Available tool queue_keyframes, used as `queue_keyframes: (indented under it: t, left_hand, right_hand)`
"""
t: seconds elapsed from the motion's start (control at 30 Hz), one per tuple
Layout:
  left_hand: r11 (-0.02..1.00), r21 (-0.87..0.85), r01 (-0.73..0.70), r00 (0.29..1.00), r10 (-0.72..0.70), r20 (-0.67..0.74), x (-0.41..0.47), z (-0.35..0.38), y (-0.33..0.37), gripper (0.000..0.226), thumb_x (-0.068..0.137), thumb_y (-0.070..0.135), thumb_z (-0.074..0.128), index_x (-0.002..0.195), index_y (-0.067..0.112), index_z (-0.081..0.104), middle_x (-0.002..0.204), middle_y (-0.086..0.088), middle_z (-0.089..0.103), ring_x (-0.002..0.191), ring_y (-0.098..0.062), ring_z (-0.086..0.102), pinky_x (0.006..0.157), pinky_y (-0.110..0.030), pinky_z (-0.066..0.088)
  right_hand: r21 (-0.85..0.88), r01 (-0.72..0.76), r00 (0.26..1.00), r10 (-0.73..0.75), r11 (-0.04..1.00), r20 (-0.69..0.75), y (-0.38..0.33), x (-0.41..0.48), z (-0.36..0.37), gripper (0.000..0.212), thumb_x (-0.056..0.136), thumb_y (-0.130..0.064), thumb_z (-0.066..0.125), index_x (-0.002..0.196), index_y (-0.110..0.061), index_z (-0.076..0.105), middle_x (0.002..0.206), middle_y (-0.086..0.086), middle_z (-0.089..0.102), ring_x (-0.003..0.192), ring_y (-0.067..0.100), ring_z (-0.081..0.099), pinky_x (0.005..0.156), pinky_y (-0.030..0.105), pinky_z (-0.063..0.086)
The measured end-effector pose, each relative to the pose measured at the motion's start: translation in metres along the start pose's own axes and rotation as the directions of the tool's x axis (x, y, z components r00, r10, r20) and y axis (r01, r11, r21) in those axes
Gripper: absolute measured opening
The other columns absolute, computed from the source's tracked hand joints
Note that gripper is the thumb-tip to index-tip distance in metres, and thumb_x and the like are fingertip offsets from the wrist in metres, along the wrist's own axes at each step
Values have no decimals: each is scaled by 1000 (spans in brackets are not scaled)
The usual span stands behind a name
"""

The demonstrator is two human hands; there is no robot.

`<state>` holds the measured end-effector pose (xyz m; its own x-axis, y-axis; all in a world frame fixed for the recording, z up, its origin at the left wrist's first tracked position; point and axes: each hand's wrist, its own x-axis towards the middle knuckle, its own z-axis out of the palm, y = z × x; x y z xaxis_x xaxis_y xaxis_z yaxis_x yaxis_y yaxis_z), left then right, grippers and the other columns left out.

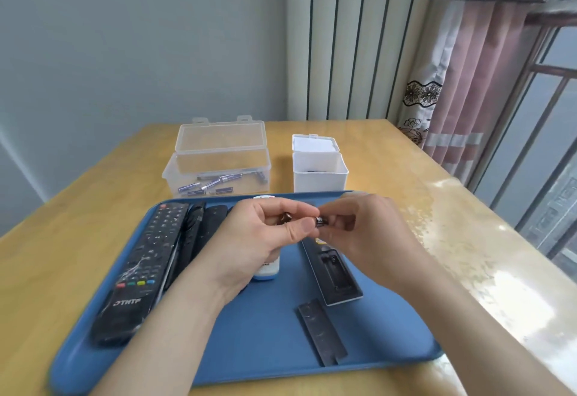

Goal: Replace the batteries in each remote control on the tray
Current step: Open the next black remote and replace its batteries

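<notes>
Pinching a battery [321,221], judged light, stiff, slick, best held mid-barrel: right grip [359,230]; left grip [268,233] seemingly curled round second battery [285,217]; opened remote [335,273] just beneath.

Daylight from the window [549,145] on the right, bright and diffuse. Glossy table [487,270] blows out near white along its right edge, mottled glare there. Wall [93,52] on the left is dimmer, grey-blue cast. I see only soft shading on the tray [265,333] under the left hand [265,233] and right hand [362,230]. Wide-angle bend at the frame edges: window bars and table edges lean and curve. Whole picture is soft with compression smear; the battery [321,221] between the 2 hands reads to me as a dark blur.
</notes>
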<state>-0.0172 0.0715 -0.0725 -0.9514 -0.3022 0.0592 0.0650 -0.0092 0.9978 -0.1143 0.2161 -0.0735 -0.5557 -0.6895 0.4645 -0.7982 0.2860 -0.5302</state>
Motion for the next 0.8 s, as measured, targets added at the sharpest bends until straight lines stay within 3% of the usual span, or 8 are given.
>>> queue_keyframes:
  t: [0.07, 0.13, 0.2, 0.37, 0.53, 0.67, 0.73, 0.8]
  left_hand:
    - [998, 57, -32, 999, 33, -17, -1, 1, 3, 14, 74, 19, 73, 87, 15, 76, 77, -11, 73, 40, -8, 24, 38, -15, 20]
    - [982, 169, -79, 993, 92, -71, -1, 0, 4, 10, 82, 10, 71, 89, 14, 76, 78, -7, 75, 43, -4, 49, 46, -9, 37]
    - [959, 265, -100, 984, 134, -114, 0, 0, 3, 12, 81, 9, 74, 87, 19, 77, 79, -1, 76, 69, -7, 69, 68, -13, 52]
    - [918, 387, -85, 980, 147, -133, 1, 2, -1, 17, 76, 10, 79, 83, 25, 78, 83, 9, 76, 78, -2, 68, 72, -13, 50]
    - [920, 380, -93, 977, 158, -145, 0, 0, -2, 15, 82, 10, 74, 86, 24, 77, 81, 4, 76, 84, -11, 71, 81, -21, 53]
    - [952, 265, -155, 966, 203, -161, -2, 2, 5, 11, 85, 9, 69, 90, 16, 75, 76, -2, 76, 67, -2, 69, 67, -10, 48]
    - [967, 166, -195, 959, 224, -175, -5, 5, 10, 12, 84, 5, 66, 94, 9, 74, 77, -12, 74, 45, 5, 56, 52, -2, 39]
    - [968, 106, -227, 952, 244, -185, -7, 8, 14, 15, 83, 4, 65, 96, 4, 72, 80, -18, 72, 37, 7, 48, 45, -1, 34]
  right_hand:
    - [35, -61, 997, 59, 998, 40, -1, 0, -3, 9, 83, -23, 76, 89, -16, 75, 63, 10, 60, 60, 23, 48, 58, 14, 36]
    - [-51, -156, 982, 161, 986, 100, -1, 0, -6, 28, 88, -28, 70, 114, -18, 68, 73, -1, 67, 69, 15, 56, 65, 15, 37]
    - [-261, -236, 941, 287, 936, 178, -5, -4, -10, 43, 89, -47, 61, 124, -22, 57, 94, -5, 69, 92, 15, 60, 75, 24, 43]
    - [-529, -198, 858, 407, 825, 314, -25, -11, 4, 49, 83, -62, 58, 69, -25, 29, 73, -7, 38, 84, 21, 47, 63, 32, 35]
    - [-495, -294, 848, 462, 818, 261, -22, -8, 6, 41, 74, -45, 66, 65, -18, 36, 65, -6, 41, 65, 17, 45, 47, 25, 27]
    - [-311, -411, 850, 484, 857, 208, -11, -4, -4, 29, 72, -35, 70, 71, -16, 47, 63, -3, 48, 54, 12, 44, 45, 25, 31]
    - [-2, -530, 834, 522, 848, 180, -5, -1, -6, 23, 75, -26, 70, 86, -13, 53, 69, 0, 51, 55, 16, 47, 46, 23, 36]
    - [442, -597, 797, 557, 669, 232, -4, 1, -5, 24, 82, -11, 68, 101, -9, 54, 80, 7, 54, 59, 20, 54, 50, 26, 44]
